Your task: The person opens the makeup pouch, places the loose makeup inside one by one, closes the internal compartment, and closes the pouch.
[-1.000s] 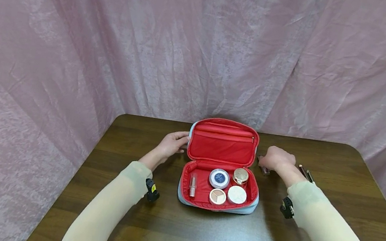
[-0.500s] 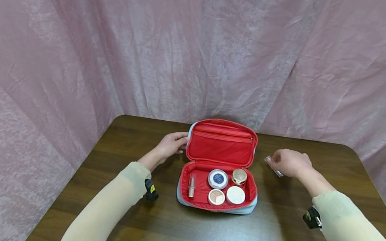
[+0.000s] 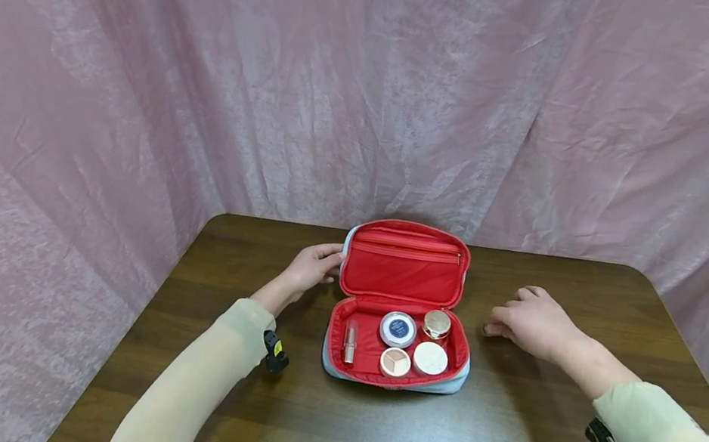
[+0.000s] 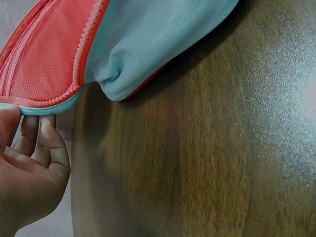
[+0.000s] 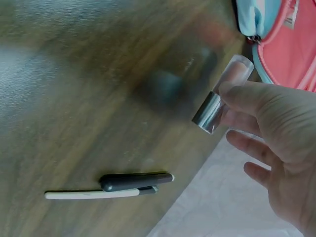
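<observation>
A cosmetics bag (image 3: 403, 273), red inside and light blue outside, stands unzipped on the table with its lid up. My left hand (image 3: 311, 269) pinches the lid's left edge; the left wrist view shows the thumb (image 4: 9, 121) over the blue rim and fingers behind it. To the right of the bag, my right hand (image 3: 535, 323) pinches a lipstick (image 5: 224, 94) with a clear cap and silver band. In the head view this lipstick is mostly hidden. Inside the bag lie another lipstick (image 3: 350, 341), a blue-centred compact (image 3: 398, 329), a gold-lidded jar (image 3: 437, 324), a white compact (image 3: 430, 358) and a three-part palette (image 3: 394, 362).
Two slim pencils, one dark (image 5: 136, 181) and one white (image 5: 91, 194), lie on the wooden table (image 3: 323, 430) near its far edge. My right hand and arm hide them in the head view. A pink velvet curtain (image 3: 374, 86) hangs behind.
My right hand has moved right, away from the bag, with the lipstick lifted from the table. The left hand stays at the lid's edge. The view has shifted slightly.
</observation>
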A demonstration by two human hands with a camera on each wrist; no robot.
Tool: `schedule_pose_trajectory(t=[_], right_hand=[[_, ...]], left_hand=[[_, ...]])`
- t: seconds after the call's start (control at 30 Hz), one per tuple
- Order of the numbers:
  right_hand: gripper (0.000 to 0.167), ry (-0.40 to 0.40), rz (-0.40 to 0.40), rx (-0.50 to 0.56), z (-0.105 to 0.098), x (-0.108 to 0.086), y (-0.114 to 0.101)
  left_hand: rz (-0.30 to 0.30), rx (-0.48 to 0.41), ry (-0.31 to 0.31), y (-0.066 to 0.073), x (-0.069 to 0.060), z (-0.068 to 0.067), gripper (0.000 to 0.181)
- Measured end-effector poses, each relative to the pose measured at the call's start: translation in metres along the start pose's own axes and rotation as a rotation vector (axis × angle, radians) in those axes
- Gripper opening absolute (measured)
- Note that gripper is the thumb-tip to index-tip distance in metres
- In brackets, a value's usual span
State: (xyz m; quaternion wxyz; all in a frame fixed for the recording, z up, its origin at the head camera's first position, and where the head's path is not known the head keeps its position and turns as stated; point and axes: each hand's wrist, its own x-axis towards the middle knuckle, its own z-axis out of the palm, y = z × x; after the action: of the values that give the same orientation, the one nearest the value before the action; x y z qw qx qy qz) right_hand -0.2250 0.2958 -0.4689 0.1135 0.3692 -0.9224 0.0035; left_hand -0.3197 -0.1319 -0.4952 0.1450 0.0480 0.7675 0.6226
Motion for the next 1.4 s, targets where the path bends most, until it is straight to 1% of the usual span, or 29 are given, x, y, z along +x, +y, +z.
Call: schedule_pose_trajectory(t=[0.3, 0.5, 0.57, 0.83, 1.03, 1.2, 1.4], right_hand=[[0.025, 0.045, -0.081, -0.050, 0.006, -0.012, 0.000], [0.028, 0.103, -0.128, -0.043, 0.004, -0.021, -0.004], [0.028, 0.112, -0.140, -0.037, 0.003, -0.025, -0.006], [0.026, 0.088, -0.155, -0.054, 0.007, -0.038, -0.005], [0.025, 0.100, -0.197, -0.076, 0.007, -0.039, -0.004], [0.024, 0.097, -0.189, -0.079, 0.009, -0.039, -0.005], [0.026, 0.129, -0.204, -0.083, 0.012, -0.040, -0.005]], left_hand=[[-0.002, 0.008, -0.007, -0.001, 0.001, -0.001, 0.037], [-0.003, 0.012, -0.012, 0.000, 0.001, -0.001, 0.037], [-0.002, 0.013, -0.011, 0.001, 0.001, -0.001, 0.037], [-0.005, 0.011, -0.003, 0.003, -0.001, 0.000, 0.037], [-0.012, 0.026, 0.001, 0.004, -0.003, -0.001, 0.038], [-0.009, 0.021, -0.003, 0.003, -0.002, -0.001, 0.038], [-0.007, 0.018, -0.006, 0.003, -0.002, -0.001, 0.038]])
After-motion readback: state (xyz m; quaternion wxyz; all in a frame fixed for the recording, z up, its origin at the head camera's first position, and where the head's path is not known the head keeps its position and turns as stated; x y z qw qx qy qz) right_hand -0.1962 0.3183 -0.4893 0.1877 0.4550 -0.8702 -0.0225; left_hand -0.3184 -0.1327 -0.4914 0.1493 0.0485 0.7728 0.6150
